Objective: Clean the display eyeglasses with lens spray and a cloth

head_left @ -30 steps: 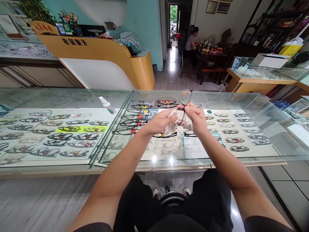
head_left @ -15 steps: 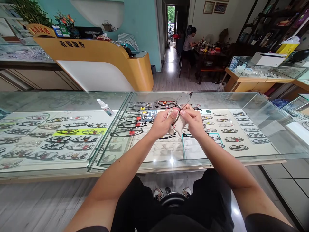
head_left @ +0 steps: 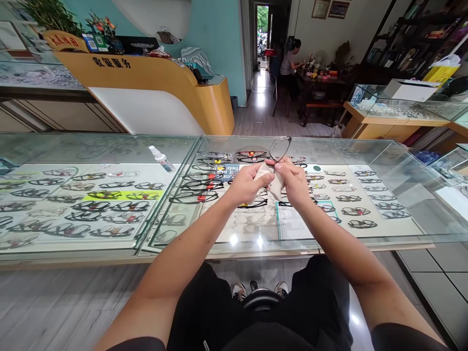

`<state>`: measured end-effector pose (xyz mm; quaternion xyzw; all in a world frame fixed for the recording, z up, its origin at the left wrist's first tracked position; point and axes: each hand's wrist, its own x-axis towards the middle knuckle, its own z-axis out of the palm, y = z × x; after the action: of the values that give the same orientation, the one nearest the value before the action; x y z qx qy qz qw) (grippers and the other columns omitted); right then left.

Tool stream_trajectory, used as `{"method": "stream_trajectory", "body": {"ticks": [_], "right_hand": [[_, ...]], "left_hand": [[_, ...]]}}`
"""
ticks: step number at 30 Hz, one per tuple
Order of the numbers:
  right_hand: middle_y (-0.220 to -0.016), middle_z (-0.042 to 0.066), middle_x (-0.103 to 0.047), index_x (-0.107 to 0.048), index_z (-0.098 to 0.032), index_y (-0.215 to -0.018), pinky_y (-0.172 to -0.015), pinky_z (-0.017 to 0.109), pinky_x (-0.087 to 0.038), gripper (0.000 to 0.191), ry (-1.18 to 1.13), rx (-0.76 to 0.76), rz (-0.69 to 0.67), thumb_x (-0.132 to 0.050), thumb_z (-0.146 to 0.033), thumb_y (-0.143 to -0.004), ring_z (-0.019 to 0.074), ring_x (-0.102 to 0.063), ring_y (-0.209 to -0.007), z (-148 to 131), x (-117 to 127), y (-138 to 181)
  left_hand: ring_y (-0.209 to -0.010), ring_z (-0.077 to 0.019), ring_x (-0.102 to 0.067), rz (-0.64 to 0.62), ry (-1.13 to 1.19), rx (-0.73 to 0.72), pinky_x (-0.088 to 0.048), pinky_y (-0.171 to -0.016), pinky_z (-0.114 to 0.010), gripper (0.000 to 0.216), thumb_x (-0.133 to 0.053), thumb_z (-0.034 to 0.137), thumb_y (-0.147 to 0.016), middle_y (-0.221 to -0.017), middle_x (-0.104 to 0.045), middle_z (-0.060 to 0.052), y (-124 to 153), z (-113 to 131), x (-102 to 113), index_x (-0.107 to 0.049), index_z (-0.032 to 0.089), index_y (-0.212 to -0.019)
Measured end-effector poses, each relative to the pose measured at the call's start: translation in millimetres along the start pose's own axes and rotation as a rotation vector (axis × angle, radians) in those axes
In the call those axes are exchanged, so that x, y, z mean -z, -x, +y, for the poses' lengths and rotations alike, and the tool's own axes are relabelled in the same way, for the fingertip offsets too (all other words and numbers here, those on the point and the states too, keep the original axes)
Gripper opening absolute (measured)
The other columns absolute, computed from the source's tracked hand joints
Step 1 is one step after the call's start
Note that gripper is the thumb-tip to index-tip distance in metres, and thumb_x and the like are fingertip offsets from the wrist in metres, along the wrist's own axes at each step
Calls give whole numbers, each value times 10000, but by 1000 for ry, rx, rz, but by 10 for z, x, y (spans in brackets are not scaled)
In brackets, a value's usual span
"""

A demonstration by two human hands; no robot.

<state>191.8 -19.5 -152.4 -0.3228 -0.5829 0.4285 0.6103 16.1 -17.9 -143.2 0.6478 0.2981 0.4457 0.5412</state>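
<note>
A pair of eyeglasses [head_left: 281,148] with a dark frame is held up over the glass counter, one lens standing above my fingers. My left hand [head_left: 247,184] is closed on a pale cloth [head_left: 275,187], its thumb pressed along the glasses' lower part; the other lens is hidden by cloth and fingers. My right hand [head_left: 293,181] pinches the glasses near the bridge, with some of the cloth hanging beneath its fingers. A white spray bottle [head_left: 162,159] stands on the counter to the left of my hands.
Rows of spectacle frames [head_left: 127,206] lie inside the glass display case [head_left: 171,252] under my forearms. A yellow cashier counter [head_left: 215,105] stands beyond it. Another person [head_left: 288,66] sits at a table at the back. A stool [head_left: 261,298] is between my legs.
My left thumb and the cloth have shifted slightly on the glasses, and the cloth is more spread out. The raised lens has tilted a little. The head view has shifted slightly.
</note>
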Motion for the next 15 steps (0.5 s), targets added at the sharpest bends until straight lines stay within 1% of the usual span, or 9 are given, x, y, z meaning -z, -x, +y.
{"method": "stream_trajectory", "body": {"ticks": [1,3,5,7,9,11,13,15], "right_hand": [[-825,33,-579,-798,-250,-668,-919,393,-447,344,30,22,-5,-748,-472,-926,222,-521,-937,-3,-7,4],[-799,33,-580,-751,-246,-618,-900,396,-451,400,52,36,-3,-765,-513,-915,225,-520,-922,-4,-17,9],[-818,32,-589,-750,-250,-631,-900,398,-466,396,33,22,19,-802,-554,-880,228,-536,-926,7,-23,12],[-856,33,-605,-763,-253,-648,-928,400,-485,379,-1,6,36,-829,-564,-854,230,-561,-939,30,-20,11],[-887,34,-606,-798,-257,-688,-961,401,-498,341,-22,-4,47,-824,-549,-862,228,-579,-954,51,3,0],[-901,32,-580,-855,-268,-791,-959,396,-505,290,-20,-7,63,-782,-526,-901,219,-579,-950,54,58,-28],[-888,26,-528,-885,-281,-892,-913,389,-509,282,10,14,96,-717,-500,-948,207,-566,-908,27,148,-73],[-878,25,-487,-878,-282,-887,-884,397,-516,297,88,80,130,-667,-471,-976,207,-567,-878,-29,256,-121]], "left_hand": [[-664,-124,-556,55,13,-4,-443,-633,-240,611,-905,691,-794,-761,-647,3,-5,-16,-37,-681,149,-967],[-642,-112,-532,133,29,-4,-433,-614,-233,627,-858,745,-819,-736,-618,13,-8,-31,-93,-678,153,-922],[-639,-110,-541,158,40,10,-436,-607,-231,661,-801,802,-841,-735,-617,9,-9,-30,-119,-690,155,-908],[-668,-125,-589,142,58,30,-463,-620,-233,704,-773,846,-834,-755,-646,-3,-15,-28,-117,-720,155,-953],[-711,-145,-646,125,96,50,-505,-652,-237,739,-783,863,-809,-780,-686,-15,-28,-36,-90,-747,157,-1021],[-739,-157,-686,136,132,71,-541,-686,-243,736,-791,859,-805,-803,-717,-26,-45,-53,-41,-757,158,-1027],[-756,-160,-709,192,160,81,-556,-703,-242,716,-791,851,-815,-830,-740,-38,-64,-68,32,-760,159,-996],[-770,-160,-718,260,187,93,-552,-689,-233,706,-798,845,-815,-856,-756,-48,-83,-67,124,-765,159,-979]]}}
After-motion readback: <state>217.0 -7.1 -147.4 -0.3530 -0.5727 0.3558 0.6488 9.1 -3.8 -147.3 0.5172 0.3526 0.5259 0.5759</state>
